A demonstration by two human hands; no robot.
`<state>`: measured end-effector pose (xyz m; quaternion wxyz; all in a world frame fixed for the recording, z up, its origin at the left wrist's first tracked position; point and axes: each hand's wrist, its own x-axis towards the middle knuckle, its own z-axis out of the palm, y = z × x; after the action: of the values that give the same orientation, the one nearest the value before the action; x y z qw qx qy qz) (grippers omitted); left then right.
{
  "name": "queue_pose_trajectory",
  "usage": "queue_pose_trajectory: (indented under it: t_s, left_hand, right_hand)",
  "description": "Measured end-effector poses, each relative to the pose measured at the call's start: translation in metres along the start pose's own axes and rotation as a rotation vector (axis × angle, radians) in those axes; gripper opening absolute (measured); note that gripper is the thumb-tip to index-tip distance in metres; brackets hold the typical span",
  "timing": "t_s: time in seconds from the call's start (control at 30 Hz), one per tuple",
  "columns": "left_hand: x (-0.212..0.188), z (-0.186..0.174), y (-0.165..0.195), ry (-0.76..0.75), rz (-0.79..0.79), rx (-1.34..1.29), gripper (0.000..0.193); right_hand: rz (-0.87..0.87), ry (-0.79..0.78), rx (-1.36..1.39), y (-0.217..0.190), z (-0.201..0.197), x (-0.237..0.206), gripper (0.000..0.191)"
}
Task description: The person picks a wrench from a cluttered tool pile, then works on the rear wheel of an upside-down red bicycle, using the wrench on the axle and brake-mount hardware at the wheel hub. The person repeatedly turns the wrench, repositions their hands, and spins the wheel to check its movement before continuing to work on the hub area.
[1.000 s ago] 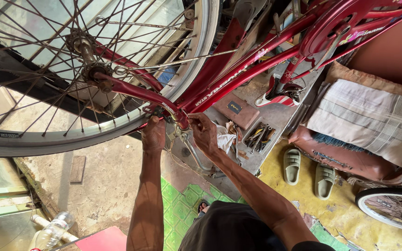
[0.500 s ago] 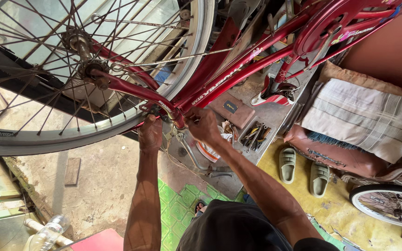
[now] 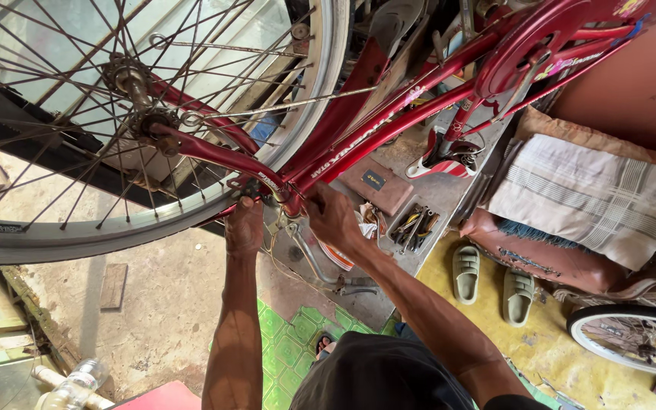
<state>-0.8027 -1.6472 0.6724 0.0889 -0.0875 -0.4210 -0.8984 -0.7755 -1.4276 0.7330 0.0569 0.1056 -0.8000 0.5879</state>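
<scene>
Cluttered workshop floor is seen from above: bare concrete, a green patterned mat, a pair of pale green sandals on yellow ground, and a folded checked cloth laid over a brown cushion.

A red bicycle frame is held overhead, its rear wheel filling the upper left.

Change noted: compared with a second ago, the wheel and frame are seen shifted slightly across the view and closer; both hands are kept at the same junction of the frame tubes, just beside the wheel rim. No part is seen removed or added, so the work at that joint is judged ongoing.

Left hand: fingers curled together, closed around something small at the frame joint; what is gripped cannot be told.

Right hand: closed on the frame tube just right of the joint, thumb wrapped.

Below the hands, a bent metal kickstand is seen hanging, and an open tray of tools lies near.
</scene>
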Motion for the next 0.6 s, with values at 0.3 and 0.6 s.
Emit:
queue_pose_trajectory:
  t_s: [0.3,0.6]
  left_hand:
    - [-0.005,0.030,0.020,-0.077,0.087,0.099,0.096]
    - [-0.006,0.039,0.024,-0.042,0.102,0.142,0.097]
  right_hand:
    - [0.136,0.027,0.168,0.063,-0.021,-0.021,0.010]
    - [0.394,0.007,-0.044,0.140,-0.061,-0.035,0.013]
